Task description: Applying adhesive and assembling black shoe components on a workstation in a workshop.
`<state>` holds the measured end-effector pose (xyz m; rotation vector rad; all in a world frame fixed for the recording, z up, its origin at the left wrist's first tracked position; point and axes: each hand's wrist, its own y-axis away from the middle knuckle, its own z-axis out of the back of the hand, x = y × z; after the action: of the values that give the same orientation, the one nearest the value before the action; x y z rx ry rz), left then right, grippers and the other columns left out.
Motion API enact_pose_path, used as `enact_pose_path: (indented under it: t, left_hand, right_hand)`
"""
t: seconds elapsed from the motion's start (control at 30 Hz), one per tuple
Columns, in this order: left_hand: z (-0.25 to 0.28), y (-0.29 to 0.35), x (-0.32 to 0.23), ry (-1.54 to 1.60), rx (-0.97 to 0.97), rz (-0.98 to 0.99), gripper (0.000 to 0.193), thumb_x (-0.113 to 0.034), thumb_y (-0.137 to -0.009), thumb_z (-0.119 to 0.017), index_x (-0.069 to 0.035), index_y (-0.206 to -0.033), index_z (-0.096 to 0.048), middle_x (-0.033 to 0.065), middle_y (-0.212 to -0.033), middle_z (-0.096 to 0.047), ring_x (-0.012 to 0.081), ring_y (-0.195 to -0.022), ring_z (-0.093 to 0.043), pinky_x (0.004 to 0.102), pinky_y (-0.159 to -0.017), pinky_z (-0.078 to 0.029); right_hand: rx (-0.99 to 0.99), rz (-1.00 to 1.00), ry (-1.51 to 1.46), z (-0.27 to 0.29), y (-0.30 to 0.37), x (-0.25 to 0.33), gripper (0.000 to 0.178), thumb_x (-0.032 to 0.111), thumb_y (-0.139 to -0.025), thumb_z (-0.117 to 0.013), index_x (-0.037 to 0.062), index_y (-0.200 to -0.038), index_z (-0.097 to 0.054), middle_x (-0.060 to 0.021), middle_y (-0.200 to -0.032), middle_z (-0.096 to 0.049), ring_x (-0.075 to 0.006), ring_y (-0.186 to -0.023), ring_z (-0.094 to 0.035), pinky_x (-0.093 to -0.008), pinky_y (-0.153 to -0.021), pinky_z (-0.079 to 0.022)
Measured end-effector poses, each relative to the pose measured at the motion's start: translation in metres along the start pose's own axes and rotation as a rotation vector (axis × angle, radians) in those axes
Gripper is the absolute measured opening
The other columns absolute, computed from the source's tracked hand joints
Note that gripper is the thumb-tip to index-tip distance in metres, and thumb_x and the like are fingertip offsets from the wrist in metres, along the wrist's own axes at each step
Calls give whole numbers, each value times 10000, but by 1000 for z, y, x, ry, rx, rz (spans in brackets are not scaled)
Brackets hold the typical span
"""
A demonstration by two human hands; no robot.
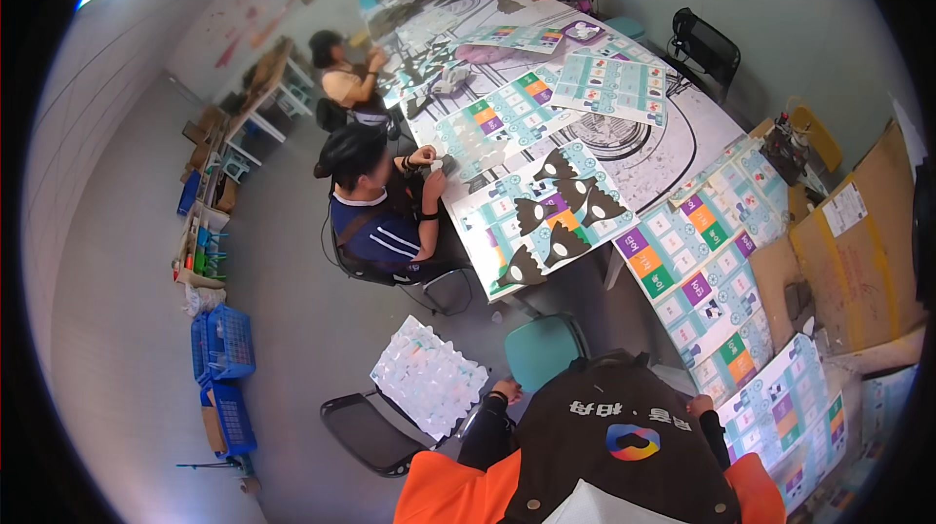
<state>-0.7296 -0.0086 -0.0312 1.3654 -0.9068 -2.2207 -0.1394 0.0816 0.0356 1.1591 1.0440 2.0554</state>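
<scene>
My left hand (507,389) hangs low beside a teal stool (542,352), close to a chair bearing a stack of white, scallop-edged pieces (429,376). My right hand (700,405) is at the apron's right edge, near printed sheets (780,407) in teal, purple, orange and green. Both hands are small in view and their fingers do not show clearly; nothing can be made out in either. A dark apron (624,407) with a coloured emblem covers my front, over orange sleeves. Ahead, several black jagged-edged pieces (564,243) with pale ovals lie on printed sheets.
A person in dark blue (375,217) sits at the long table (673,149), holding a small pale piece. Two other people work farther along it. Cardboard (858,241) leans at the right. Blue baskets (226,344) stand left, and a black chair (370,434) is beside me.
</scene>
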Motion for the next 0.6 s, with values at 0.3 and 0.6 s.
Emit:
enact_pose_path:
  t: [0.3,0.6]
  left_hand:
    - [0,6,-41,293,-76,384,229,-238,-922,-493,-56,-901,-632,69,-714,-646,158,-556,-610,284,-479,-486]
    - [-4,11,-48,263,-87,355,203,-223,-894,-516,-53,-927,-621,72,-737,-664,167,-552,-620,289,-480,-502]
  right_hand:
    - [-16,-14,2,-8,9,12,157,132,-822,-613,14,-726,-575,-118,-633,-617,-241,-494,-643,-353,-385,-492]
    - [-29,-25,6,-8,23,9,172,142,-817,-629,9,-716,-588,-111,-630,-621,-234,-499,-645,-350,-399,-500]
